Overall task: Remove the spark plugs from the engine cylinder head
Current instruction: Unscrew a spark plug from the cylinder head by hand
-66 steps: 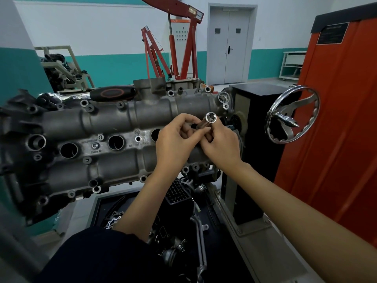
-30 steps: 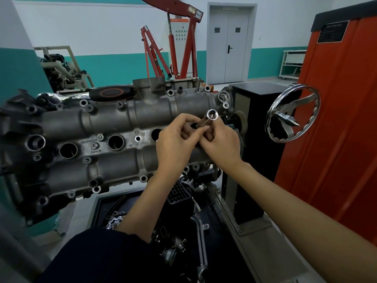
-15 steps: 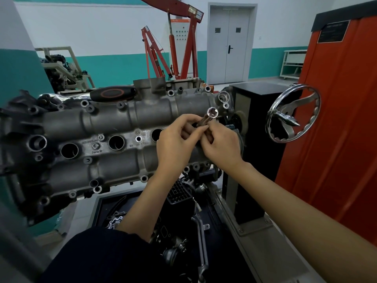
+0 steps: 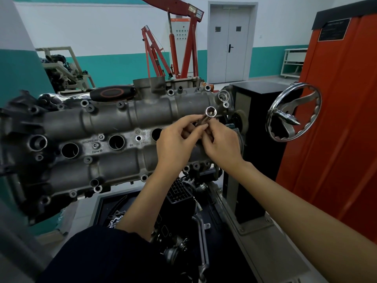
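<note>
Both hands pinching socket [image 4: 210, 113], open end pointing 1 o'clock. Left hand [image 4: 175, 144] fingers curled round shaft, right hand [image 4: 222, 146] same, over head [image 4: 114, 127].

Both hands, left hand [image 4: 175, 145] and right hand [image 4: 221, 145], pinch a metal socket [image 4: 208, 115] in front of the cylinder head [image 4: 114, 127].

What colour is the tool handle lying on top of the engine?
Black with an orange oval ring, seen in the head view: the tool handle.
</note>
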